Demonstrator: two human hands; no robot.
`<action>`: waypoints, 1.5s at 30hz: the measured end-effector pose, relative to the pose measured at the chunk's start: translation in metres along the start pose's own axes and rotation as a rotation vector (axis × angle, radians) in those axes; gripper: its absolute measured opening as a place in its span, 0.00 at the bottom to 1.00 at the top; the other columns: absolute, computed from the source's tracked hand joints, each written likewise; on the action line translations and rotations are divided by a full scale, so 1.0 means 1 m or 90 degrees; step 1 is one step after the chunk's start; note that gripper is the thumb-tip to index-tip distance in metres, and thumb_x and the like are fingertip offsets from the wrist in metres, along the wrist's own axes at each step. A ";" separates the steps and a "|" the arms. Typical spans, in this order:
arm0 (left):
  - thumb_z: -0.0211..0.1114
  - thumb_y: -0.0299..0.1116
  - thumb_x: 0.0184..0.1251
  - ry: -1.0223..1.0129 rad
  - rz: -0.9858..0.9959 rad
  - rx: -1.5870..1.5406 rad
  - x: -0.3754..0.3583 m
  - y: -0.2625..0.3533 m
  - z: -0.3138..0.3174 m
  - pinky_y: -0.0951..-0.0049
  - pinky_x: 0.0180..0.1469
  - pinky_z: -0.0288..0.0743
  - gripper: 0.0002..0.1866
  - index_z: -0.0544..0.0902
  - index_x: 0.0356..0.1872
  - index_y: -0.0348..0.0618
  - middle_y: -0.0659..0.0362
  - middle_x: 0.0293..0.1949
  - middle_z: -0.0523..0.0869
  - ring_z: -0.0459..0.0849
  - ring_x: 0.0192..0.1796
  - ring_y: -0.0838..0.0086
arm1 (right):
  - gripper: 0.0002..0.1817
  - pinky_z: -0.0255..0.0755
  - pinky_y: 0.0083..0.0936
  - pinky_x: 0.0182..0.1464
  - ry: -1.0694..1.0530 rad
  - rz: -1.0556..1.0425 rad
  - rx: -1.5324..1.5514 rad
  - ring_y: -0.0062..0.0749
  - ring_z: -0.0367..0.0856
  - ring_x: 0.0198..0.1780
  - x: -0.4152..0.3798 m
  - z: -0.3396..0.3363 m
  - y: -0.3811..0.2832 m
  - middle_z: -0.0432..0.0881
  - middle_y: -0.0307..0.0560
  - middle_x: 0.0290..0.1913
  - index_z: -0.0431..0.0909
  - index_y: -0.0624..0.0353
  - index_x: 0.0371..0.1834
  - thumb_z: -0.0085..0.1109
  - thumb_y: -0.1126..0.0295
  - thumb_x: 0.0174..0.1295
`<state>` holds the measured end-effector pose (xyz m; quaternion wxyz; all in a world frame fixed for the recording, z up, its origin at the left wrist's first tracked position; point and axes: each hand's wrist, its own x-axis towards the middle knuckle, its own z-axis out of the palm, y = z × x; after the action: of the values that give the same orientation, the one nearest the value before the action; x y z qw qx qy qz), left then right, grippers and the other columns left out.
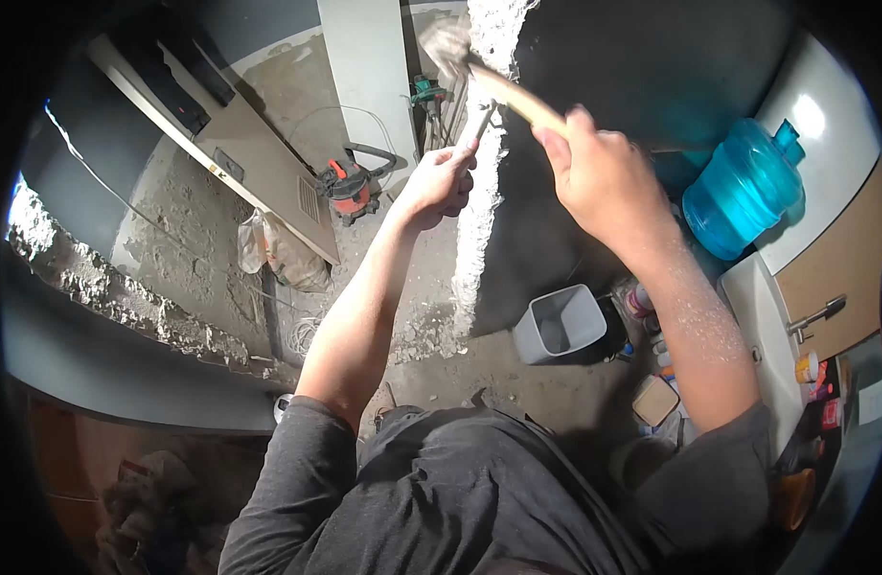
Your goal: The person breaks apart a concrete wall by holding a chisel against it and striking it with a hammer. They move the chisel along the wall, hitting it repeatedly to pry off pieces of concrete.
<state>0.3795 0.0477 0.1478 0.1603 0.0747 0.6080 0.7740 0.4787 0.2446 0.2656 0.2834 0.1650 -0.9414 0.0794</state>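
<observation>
Standing here I see R hand (604,177) clamped round the wooden handle of a hammer (519,99), its head blurred up by the rough broken wall edge (471,264). L hand (439,187), apart from R, grips a thin chisel-like rod (485,121) in front of the edge; can't tell if tip's touching. Grey bin (561,324) on flr below, red vac (349,192) beyond L arm, blue water btl (743,192) off R.

A hammer (517,97) with a pale handle and blurred head slants near a thin, tilted chisel-like rod (487,119) at the jagged, whitish wall edge (482,211).
</observation>
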 end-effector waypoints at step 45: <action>0.67 0.49 0.64 0.277 -0.380 0.344 -0.017 -0.325 -0.103 0.69 0.21 0.72 0.23 0.82 0.38 0.33 0.58 0.22 0.81 0.78 0.19 0.73 | 0.09 0.72 0.26 0.37 -0.319 0.954 1.167 0.29 0.77 0.29 -0.493 0.289 0.039 0.76 0.43 0.24 0.76 0.60 0.30 0.54 0.66 0.63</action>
<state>0.4149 0.0152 -0.1906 0.2193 -0.2287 0.8028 0.5051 0.7047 0.3412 -0.2515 -0.2454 -0.2711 -0.4265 0.8273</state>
